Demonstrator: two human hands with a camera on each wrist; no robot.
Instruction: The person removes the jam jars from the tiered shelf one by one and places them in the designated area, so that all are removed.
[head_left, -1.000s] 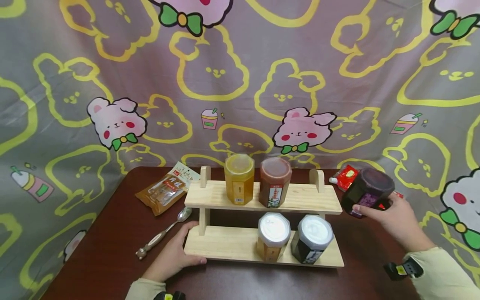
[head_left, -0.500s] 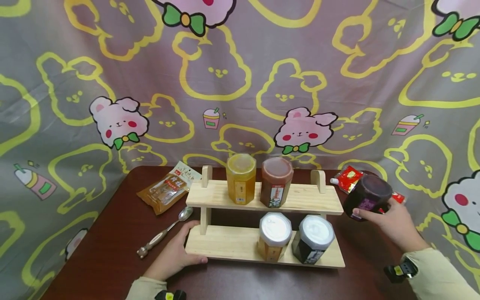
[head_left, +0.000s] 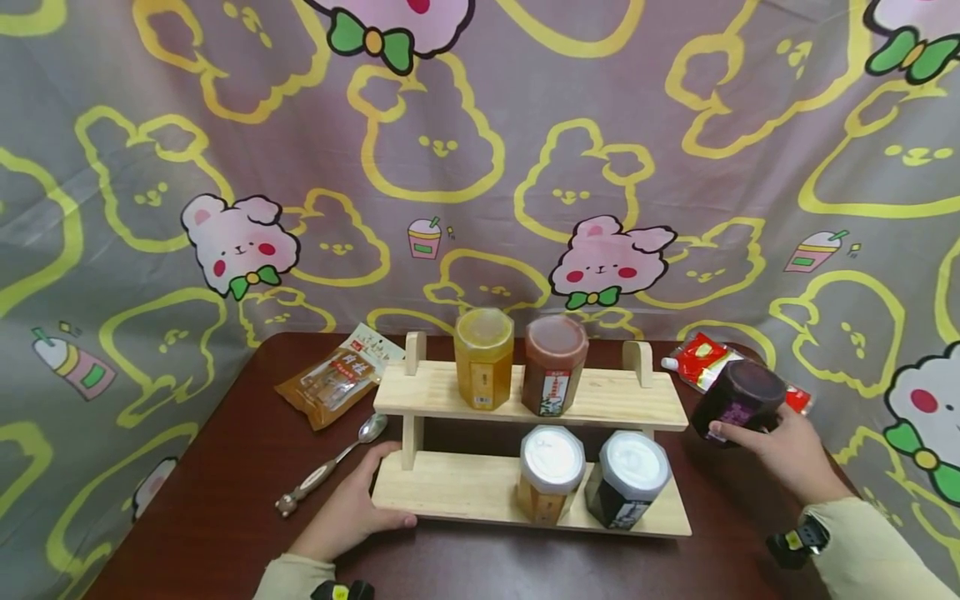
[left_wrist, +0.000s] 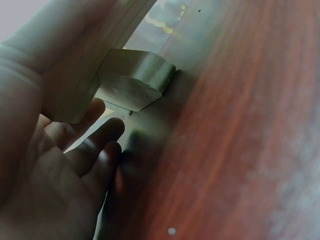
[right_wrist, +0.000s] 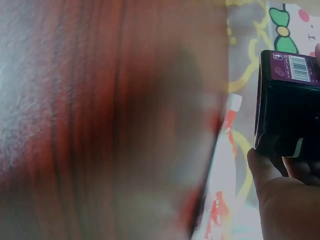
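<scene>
At the right in the head view, my right hand (head_left: pixel 791 454) holds a dark octagonal jar (head_left: pixel 731 408) with a purple label, beside the rack's right end. The right wrist view shows that jar (right_wrist: pixel 290 110) above the table, apart from it. My left hand (head_left: pixel 352 512) grips the left end of a two-tier wooden rack (head_left: pixel 442 487), its thumb at the lower board's front edge. On the upper board stand a yellow jar (head_left: pixel 483 358) and a reddish-brown jar (head_left: pixel 553 367). Below them, a tan jar (head_left: pixel 551 475) and a black-sided jar (head_left: pixel 626 479) have white tops.
Left of the rack, a spoon (head_left: pixel 330 467) lies near a brown food packet (head_left: pixel 333 379) on the dark red table (head_left: pixel 195 517). Behind the held jar lies a red and white spouted pouch (head_left: pixel 701 358). A patterned curtain (head_left: pixel 480 167) hangs close behind the table.
My right hand has lowered the dark jar slightly, and more of the red pouch behind it shows. My left hand keeps its grip on the rack.
</scene>
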